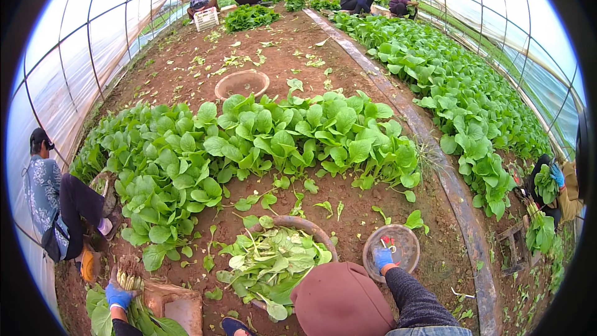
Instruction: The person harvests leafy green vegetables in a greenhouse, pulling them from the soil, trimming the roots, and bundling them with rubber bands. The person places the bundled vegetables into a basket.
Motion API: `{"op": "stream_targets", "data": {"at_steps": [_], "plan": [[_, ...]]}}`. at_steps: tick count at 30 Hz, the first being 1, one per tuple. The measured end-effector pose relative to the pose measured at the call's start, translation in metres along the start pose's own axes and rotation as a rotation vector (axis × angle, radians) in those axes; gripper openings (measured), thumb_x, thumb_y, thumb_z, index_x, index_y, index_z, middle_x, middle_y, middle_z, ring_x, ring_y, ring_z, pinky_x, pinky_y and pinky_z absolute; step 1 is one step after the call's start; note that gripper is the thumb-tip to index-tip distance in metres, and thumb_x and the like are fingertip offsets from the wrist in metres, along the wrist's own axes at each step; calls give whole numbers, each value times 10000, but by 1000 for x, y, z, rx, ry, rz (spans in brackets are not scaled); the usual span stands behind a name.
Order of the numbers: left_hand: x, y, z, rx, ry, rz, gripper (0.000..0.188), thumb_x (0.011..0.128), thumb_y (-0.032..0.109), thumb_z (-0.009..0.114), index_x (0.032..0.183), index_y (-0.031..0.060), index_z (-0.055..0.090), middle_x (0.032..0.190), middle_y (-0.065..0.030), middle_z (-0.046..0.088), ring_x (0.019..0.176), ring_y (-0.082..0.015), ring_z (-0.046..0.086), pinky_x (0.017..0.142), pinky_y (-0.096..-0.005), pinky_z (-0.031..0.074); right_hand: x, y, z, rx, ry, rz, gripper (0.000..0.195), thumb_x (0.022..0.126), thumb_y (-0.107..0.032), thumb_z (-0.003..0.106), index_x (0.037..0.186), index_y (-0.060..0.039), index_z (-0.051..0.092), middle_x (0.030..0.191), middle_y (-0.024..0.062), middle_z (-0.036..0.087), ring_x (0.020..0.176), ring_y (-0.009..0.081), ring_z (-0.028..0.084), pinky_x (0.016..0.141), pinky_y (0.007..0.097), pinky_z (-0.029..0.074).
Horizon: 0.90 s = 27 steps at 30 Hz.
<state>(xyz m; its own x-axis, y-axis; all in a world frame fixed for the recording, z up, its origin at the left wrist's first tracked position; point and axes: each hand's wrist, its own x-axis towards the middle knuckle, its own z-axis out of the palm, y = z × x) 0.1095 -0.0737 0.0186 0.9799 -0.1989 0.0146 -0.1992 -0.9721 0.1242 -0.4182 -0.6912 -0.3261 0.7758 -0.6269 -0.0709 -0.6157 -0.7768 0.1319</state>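
At the lower left, my left hand (119, 295) in a blue glove grips a bunch of leafy greens (135, 305); its pale stems and roots point up. My right hand (383, 258), also blue-gloved, reaches into a shallow round basin (407, 247) at the lower right. Its fingertips are at a small red and white item (388, 242); whether they grip it is unclear. Between my hands, a wide tub (321, 233) holds loose leaves (275, 256). A rounded maroon cloth shape (343, 298) covers part of it.
Leafy plants (280, 140) grow ahead, with an empty basin (242, 83) behind them. A dirty foam block (175, 301) lies beside my left hand. A dark strip (433, 158) crosses the soil. One person (46, 205) sits left, another (566, 186) works at far right; several crouch farther back.
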Motion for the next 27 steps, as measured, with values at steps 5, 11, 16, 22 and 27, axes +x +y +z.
{"op": "stream_targets", "data": {"at_steps": [5, 11, 16, 22, 27], "plan": [[-3, 1, -2, -53, -17, 29, 1115, 394, 253, 884, 1370, 126, 360, 1104, -211, 611, 1013, -349, 596, 862, -403, 490, 5, 5, -4, 217, 3, 58, 123, 754, -178, 580, 782, -76, 641, 759, 162, 642, 739, 319, 641, 651, 405, 502], [1, -6, 1, -32, -24, 77, 1029, 432, 315, 852, 1343, 168, 397, 1107, -188, 616, 996, -353, 601, 851, -414, 492, -2, 26, -28, 417, -131, 198, 198, 742, -210, 603, 868, -68, 657, 831, 182, 652, 792, 358, 629, 709, 431, 499], [-4, -3, 0, 82, -22, 47, 867, 553, 441, 775, 1302, 156, 444, 1107, -165, 618, 1001, -342, 596, 857, -426, 475, 18, 54, -67, 1085, 18, 193, 210, 832, -61, 533, 1019, -21, 618, 907, 96, 651, 778, 221, 603, 756, 345, 489], [-12, 22, -24, 135, -132, -11, 921, 555, 432, 787, 1337, 126, 409, 1150, -203, 591, 1050, -344, 580, 892, -427, 459, 139, -1, -246, 1148, 298, -43, 160, 920, -193, 536, 957, -70, 630, 799, -10, 566, 668, 75, 476, 631, 204, 417], [-17, 29, -31, 115, -127, -20, 848, 566, 412, 793, 1285, 102, 465, 1136, -173, 609, 1042, -313, 594, 873, -404, 465, 214, -187, -386, 1278, 42, -585, 153, 920, -121, 526, 1028, -59, 616, 908, 6, 601, 740, 66, 511, 649, 196, 427]]}}
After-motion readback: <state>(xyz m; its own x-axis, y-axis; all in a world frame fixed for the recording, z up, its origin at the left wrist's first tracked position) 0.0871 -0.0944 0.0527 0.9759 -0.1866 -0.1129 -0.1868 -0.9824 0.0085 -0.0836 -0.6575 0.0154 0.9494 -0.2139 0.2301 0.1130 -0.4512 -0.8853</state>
